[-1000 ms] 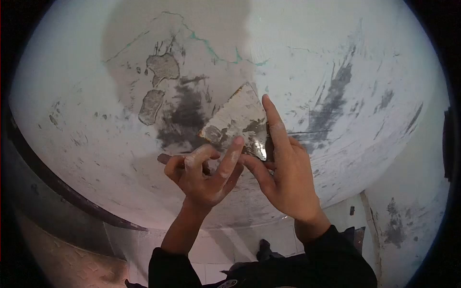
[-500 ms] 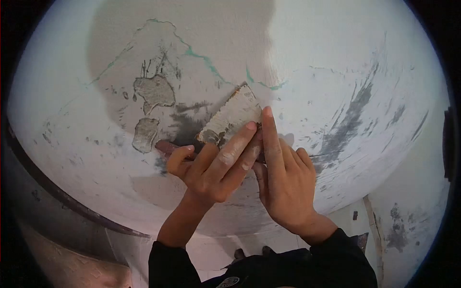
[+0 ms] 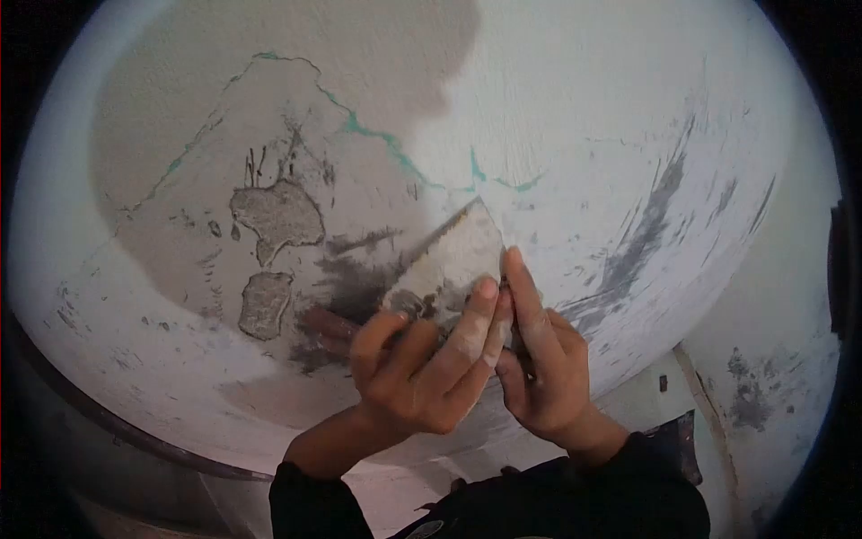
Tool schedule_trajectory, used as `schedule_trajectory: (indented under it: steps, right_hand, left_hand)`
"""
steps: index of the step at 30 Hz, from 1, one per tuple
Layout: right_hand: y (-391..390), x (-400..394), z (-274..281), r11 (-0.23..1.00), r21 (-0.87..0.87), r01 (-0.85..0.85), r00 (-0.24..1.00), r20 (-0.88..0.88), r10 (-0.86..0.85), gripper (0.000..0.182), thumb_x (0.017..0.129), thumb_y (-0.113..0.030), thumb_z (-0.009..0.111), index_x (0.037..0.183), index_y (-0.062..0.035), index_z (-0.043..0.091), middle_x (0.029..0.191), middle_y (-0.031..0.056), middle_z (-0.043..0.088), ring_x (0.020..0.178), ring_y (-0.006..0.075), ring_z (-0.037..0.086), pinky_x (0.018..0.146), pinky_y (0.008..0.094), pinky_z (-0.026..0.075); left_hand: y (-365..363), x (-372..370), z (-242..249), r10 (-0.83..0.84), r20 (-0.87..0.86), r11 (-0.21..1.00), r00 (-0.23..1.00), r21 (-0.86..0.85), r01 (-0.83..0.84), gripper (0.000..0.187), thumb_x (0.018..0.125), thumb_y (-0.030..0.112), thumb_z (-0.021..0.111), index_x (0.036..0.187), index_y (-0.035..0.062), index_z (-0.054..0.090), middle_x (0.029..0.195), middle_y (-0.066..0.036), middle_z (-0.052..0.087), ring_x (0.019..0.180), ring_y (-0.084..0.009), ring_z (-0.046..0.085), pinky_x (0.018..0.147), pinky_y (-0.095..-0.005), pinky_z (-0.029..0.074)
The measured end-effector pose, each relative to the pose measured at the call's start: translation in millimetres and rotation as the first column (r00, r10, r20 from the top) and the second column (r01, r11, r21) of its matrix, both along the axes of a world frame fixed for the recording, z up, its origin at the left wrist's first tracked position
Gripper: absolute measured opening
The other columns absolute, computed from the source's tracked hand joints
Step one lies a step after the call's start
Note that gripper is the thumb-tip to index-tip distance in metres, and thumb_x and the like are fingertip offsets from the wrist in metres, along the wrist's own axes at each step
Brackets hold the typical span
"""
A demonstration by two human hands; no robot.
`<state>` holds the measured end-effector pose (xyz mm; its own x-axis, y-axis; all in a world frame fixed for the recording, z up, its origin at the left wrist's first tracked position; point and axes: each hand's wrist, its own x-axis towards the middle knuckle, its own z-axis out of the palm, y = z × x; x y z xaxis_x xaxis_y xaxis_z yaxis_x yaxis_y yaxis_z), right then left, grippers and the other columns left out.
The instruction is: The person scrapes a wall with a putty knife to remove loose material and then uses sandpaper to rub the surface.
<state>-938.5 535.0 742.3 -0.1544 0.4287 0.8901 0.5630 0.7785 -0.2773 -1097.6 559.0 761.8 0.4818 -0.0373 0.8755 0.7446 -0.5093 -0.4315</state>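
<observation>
A flat scraper (image 3: 453,256), its pale blade crusted with dried plaster and dark smudges, lies tilted against the white wall (image 3: 593,99). My left hand (image 3: 422,368) grips it from below, two dusty fingers stretched over the blade and the others curled. A reddish-brown piece (image 3: 328,325), like a handle, sticks out left of the curled fingers. On the right side, my right hand (image 3: 548,359) pinches the blade's edge, index finger extended along it and thumb beneath. Just above the blade's tip runs a green-edged crack (image 3: 386,139) in the paint.
Two patches of exposed grey plaster (image 3: 278,216) show left of my hands. Dark scuffs (image 3: 651,225) streak the wall at right. A dark curved edge (image 3: 135,420) borders the wall at lower left. Another scuffed wall (image 3: 745,377) stands at lower right.
The scraper and both hands sit lower in the view and slightly to the right. The wall patches have shifted down and left as the view moved. Both hands keep their hold.
</observation>
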Motion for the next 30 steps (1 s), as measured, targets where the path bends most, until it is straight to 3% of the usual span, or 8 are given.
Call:
schedule_trajectory:
  steps: [3, 5, 9, 13, 14, 23, 26, 30]
  right_hand:
    - [0.6, -1.5, 4.6, 0.989, -0.135, -0.065, 0.998, 0.001, 0.066, 0.068, 0.082, -0.006, 0.067, 0.137, 0.0185, 0.034, 0.135, 0.0331, 0.047, 0.065, 0.0274, 0.064, 0.057, 0.0312, 0.048]
    - [1.1, -2.3, 7.8, 0.992, -0.104, -0.076, 0.997, -0.003, 0.076, 0.068, 0.082, -0.005, 0.066, 0.137, 0.0187, 0.033, 0.135, 0.0331, 0.048, 0.064, 0.0274, 0.064, 0.058, 0.0316, 0.048]
    - [5.9, 0.1, 1.1, 0.994, 0.020, -0.108, 0.992, -0.069, 0.109, 0.067, 0.082, -0.002, 0.065, 0.138, 0.0181, 0.033, 0.134, 0.0323, 0.049, 0.060, 0.0285, 0.061, 0.057, 0.0330, 0.047]
    - [-1.8, 1.8, 10.3, 0.986, -0.111, -0.126, 0.992, -0.040, 0.122, 0.066, 0.082, -0.002, 0.065, 0.137, 0.0177, 0.034, 0.134, 0.0322, 0.049, 0.059, 0.0270, 0.061, 0.058, 0.0317, 0.048]
    - [-3.6, 2.1, 9.8, 0.983, -0.114, -0.145, 0.989, -0.058, 0.139, 0.067, 0.082, -0.002, 0.065, 0.138, 0.0173, 0.034, 0.134, 0.0319, 0.049, 0.057, 0.0266, 0.060, 0.058, 0.0316, 0.047]
    - [-3.7, 3.4, 10.2, 0.969, -0.146, -0.199, 0.978, -0.091, 0.187, 0.066, 0.079, 0.002, 0.065, 0.137, 0.0183, 0.035, 0.135, 0.0336, 0.047, 0.061, 0.0292, 0.063, 0.061, 0.0318, 0.050]
    - [0.4, 1.1, 20.2, 0.958, -0.172, -0.230, 0.971, -0.107, 0.214, 0.065, 0.079, 0.003, 0.064, 0.135, 0.0191, 0.036, 0.136, 0.0346, 0.046, 0.062, 0.0311, 0.064, 0.063, 0.0325, 0.052]
    - [-4.9, 4.4, 15.7, 0.941, -0.198, -0.274, 0.959, -0.134, 0.251, 0.066, 0.080, 0.004, 0.063, 0.137, 0.0187, 0.034, 0.135, 0.0338, 0.047, 0.065, 0.0326, 0.063, 0.067, 0.0340, 0.053]
  left_hand:
    - [4.4, 0.1, -3.3, -0.049, -0.006, 0.999, 0.999, -0.002, 0.049, 0.013, 0.084, 0.016, 0.064, 0.089, 0.0142, 0.076, 0.115, 0.002, 0.070, 0.056, -0.0059, 0.046, 0.084, -0.0276, 0.038]
    - [-2.8, 0.7, 10.9, -0.053, 0.051, 0.995, 0.997, -0.078, 0.057, 0.012, 0.087, 0.018, 0.065, 0.094, 0.0164, 0.075, 0.116, 0.003, 0.069, 0.061, -0.0057, 0.050, 0.085, -0.0303, 0.040]
    - [-2.6, 3.6, 0.0, -0.084, -0.023, 0.989, 0.996, -0.124, 0.080, 0.007, 0.086, 0.014, 0.067, 0.089, 0.0125, 0.073, 0.112, 0.000, 0.070, 0.062, -0.0066, 0.052, 0.088, -0.0327, 0.042]
    - [-5.5, 1.8, 17.0, -0.058, 0.040, 0.992, 0.998, -0.113, 0.063, 0.007, 0.087, 0.012, 0.066, 0.089, 0.0119, 0.072, 0.116, -0.002, 0.068, 0.063, -0.0072, 0.053, 0.089, -0.0387, 0.042]
    - [-12.4, -2.3, 13.6, -0.047, -0.014, 0.982, 0.999, -0.182, 0.043, 0.008, 0.087, 0.013, 0.066, 0.093, 0.0121, 0.072, 0.119, -0.001, 0.066, 0.066, -0.0077, 0.056, 0.089, -0.0412, 0.042]
    - [-20.0, -0.3, 5.8, -0.042, -0.038, 0.955, 0.998, -0.297, 0.029, 0.013, 0.087, 0.019, 0.066, 0.096, 0.0132, 0.072, 0.118, -0.001, 0.064, 0.067, -0.0078, 0.055, 0.089, -0.0438, 0.042]
    - [-10.0, 3.6, 11.1, -0.011, 0.038, 0.979, 0.999, -0.205, 0.018, 0.011, 0.086, 0.020, 0.066, 0.093, 0.0145, 0.073, 0.118, 0.000, 0.063, 0.065, -0.0080, 0.055, 0.089, -0.0438, 0.042]
    - [-23.7, 5.5, 5.9, -0.032, 0.013, 0.952, 0.999, -0.304, 0.034, 0.011, 0.084, 0.016, 0.069, 0.094, 0.0133, 0.073, 0.114, 0.000, 0.065, 0.068, -0.0075, 0.058, 0.091, -0.0438, 0.042]
